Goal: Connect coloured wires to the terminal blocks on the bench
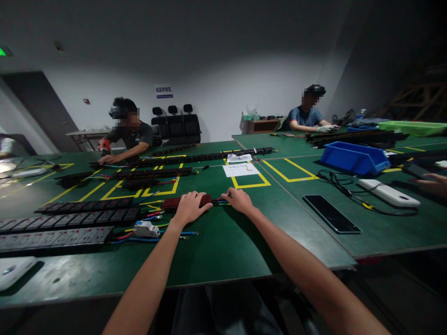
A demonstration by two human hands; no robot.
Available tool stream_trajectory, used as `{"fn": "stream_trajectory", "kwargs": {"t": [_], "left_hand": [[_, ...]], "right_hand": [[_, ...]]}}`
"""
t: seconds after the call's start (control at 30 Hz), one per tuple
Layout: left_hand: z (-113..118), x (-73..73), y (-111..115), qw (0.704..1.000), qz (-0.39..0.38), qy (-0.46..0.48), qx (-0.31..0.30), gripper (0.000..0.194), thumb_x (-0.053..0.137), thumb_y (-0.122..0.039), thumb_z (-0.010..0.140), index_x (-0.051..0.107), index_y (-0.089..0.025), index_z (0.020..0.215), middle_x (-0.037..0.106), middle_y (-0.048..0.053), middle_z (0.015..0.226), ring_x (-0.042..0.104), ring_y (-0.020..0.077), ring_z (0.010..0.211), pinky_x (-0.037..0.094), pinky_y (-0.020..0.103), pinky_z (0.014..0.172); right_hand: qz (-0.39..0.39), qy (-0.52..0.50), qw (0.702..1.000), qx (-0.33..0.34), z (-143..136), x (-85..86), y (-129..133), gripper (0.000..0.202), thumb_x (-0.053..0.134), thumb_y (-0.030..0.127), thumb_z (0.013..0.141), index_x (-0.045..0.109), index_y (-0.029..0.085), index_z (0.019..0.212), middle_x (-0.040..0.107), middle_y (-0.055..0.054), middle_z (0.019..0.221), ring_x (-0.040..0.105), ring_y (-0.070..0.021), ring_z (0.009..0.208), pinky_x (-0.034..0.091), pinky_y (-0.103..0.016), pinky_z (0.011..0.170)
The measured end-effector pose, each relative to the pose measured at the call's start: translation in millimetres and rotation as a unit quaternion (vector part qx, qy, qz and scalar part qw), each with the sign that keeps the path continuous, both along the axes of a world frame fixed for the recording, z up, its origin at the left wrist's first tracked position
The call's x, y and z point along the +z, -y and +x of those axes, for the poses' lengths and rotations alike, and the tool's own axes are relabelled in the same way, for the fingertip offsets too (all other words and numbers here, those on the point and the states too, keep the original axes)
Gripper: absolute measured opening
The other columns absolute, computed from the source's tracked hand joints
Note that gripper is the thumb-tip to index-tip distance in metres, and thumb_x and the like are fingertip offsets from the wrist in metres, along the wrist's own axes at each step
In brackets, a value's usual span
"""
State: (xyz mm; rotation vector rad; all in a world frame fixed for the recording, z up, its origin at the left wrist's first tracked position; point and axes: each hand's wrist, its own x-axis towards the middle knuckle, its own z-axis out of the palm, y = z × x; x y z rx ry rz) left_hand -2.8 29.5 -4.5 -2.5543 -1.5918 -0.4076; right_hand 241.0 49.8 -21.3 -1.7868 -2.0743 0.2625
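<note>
My left hand (190, 206) lies over a dark red block (171, 203), its fingers across the top and the thumb stretched along the right end. Thin coloured wires (219, 202) come out of that block on the right. My right hand (238, 200) pinches those wires near their ends; the fingertips partly cover them. To the left, black power strips (98, 216) lie side by side with coloured leads that end in ring terminals. A white-grey circuit breaker (146, 229) sits among the leads, nearer to me than the block.
A white paper (240, 170) lies beyond my hands. On the right are a smartphone (331, 213), a white power bank (389, 192) with black cables, and a blue bin (354, 158). Two co-workers work across the green table (223, 260); another person's hand (435, 185) shows at the right edge.
</note>
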Motion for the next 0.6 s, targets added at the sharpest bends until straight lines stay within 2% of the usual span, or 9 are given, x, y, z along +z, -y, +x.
{"fn": "stream_trajectory", "kwargs": {"t": [0.6], "left_hand": [[0.7,-1.3,1.2,1.000,0.013,-0.007,0.002,0.074,0.035,-0.075,0.097,0.059,-0.020,0.139,0.067,0.014,0.123,0.060,0.0307,0.113,0.043,0.043,0.096]], "right_hand": [[0.016,0.024,1.000,0.007,-3.6,4.7,6.5,0.030,0.049,0.050,0.103,0.062,0.022,0.102,0.074,-0.007,0.102,0.068,-0.0216,0.091,0.036,-0.028,0.066]]}}
